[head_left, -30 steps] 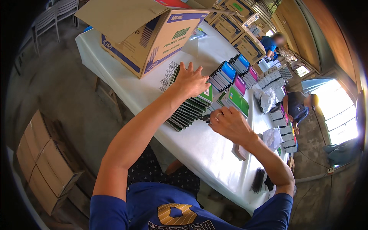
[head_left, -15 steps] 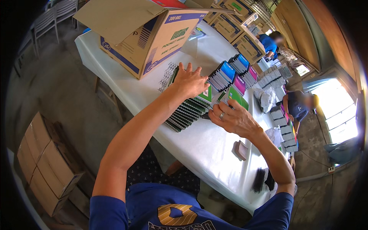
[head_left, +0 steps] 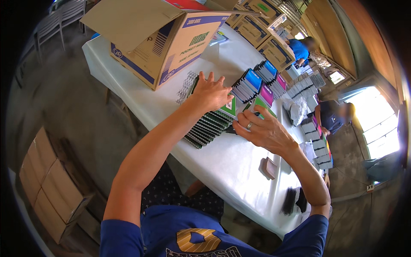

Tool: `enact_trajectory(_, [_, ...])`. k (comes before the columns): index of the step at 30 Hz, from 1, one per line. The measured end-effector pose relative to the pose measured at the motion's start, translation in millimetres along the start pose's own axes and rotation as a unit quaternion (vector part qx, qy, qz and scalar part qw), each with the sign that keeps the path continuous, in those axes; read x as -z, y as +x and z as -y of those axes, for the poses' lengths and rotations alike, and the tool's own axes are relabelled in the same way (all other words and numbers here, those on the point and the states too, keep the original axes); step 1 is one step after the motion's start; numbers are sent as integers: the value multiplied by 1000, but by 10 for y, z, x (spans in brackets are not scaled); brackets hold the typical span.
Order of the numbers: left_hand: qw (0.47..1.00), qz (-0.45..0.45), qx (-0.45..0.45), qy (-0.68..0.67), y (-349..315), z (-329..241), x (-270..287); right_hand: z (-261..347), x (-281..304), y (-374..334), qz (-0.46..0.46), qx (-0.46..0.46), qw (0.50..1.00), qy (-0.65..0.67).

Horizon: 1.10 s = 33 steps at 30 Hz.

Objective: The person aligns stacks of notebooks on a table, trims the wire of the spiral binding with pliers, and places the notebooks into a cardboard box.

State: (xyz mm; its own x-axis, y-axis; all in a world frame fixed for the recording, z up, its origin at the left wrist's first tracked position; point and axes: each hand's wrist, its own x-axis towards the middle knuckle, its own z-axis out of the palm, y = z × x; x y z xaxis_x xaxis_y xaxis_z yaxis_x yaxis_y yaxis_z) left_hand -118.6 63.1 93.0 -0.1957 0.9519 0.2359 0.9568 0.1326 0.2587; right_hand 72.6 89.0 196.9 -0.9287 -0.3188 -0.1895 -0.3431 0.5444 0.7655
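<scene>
White-covered table bears a cardboard box and, nearby, stacked green spiral notebooks. Left hand spreads over the stack; right hand curls beside it, contents indeterminable. Apparent step: steadying; next move likely requires keeping coils aligned.

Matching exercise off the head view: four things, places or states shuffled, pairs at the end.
1. Left hand
2. Open carton
3. Blue-covered notebooks
4. Brown boxes

A. Off the white table, picture's lower left
B. Beside the magenta notebooks
C. On the green notebooks, fingers spread
D. Flap jutting out

Pairs: 1-C, 2-D, 3-B, 4-A
</scene>
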Motion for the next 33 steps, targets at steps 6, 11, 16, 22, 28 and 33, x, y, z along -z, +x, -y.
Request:
enact_trajectory(6, [1000,7,-1,1,18,-28,-3,210,-119,-96,18,-28,999,16])
enact_trajectory(11, [1000,6,7,-7,1,18,-5,384,-8,-16,152,-149,973,88])
enact_trajectory(16, [1000,-3,0,5,-13,-2,-11,-25,12,-86,-14,-45,998,44])
enact_trajectory(22, [1000,8,1,-1,4,-27,18,-45,-102,-146,-36,22,999,-16])
enact_trajectory(28, [1000,11,2,3,-11,-1,33,-29,-37,-135,-51,37,997,-45])
enact_trajectory(33, [1000,16,0,-4,1,-21,42,26,-130,-161,-47,19,998,-41])
